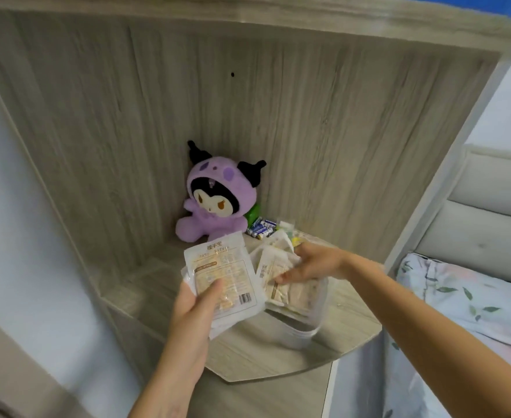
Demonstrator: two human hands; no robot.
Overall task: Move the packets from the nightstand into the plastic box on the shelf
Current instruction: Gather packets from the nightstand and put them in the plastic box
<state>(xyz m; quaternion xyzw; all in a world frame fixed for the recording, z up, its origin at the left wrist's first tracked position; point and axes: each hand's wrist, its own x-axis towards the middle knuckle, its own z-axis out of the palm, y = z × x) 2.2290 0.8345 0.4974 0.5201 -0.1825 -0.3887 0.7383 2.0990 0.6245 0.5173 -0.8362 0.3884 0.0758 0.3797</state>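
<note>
Pale grey wood-grain laminate forms the shelf (248,354) and the alcove walls around it, seen in the single head view.

Head view, task items: a clear plastic box (301,331) stands on the shelf surface, right of centre, near the front edge. Several white and beige packets (281,289) are already seen inside it, stacked loosely and standing above the rim.

Left hand (192,310): fingers curled under and thumb pressed on top of a small stack of packets (225,274), held just left of the box and above the shelf. The top packet faces the camera, with printed text and a barcode visible. The number of packets in the stack cannot be told.

Right hand (311,263): reached over the box, fingers bent down onto the packets inside, fingertips touching one of them. Whether a packet is actually pinched cannot be told.

Other items noted: a purple plush toy (215,200) sits upright in the back corner of the alcove. A cluster of blue batteries (261,228) lies just right of the plush, behind the box. A floral-printed bedsheet (465,300) is seen at the right, beyond the alcove wall.
</note>
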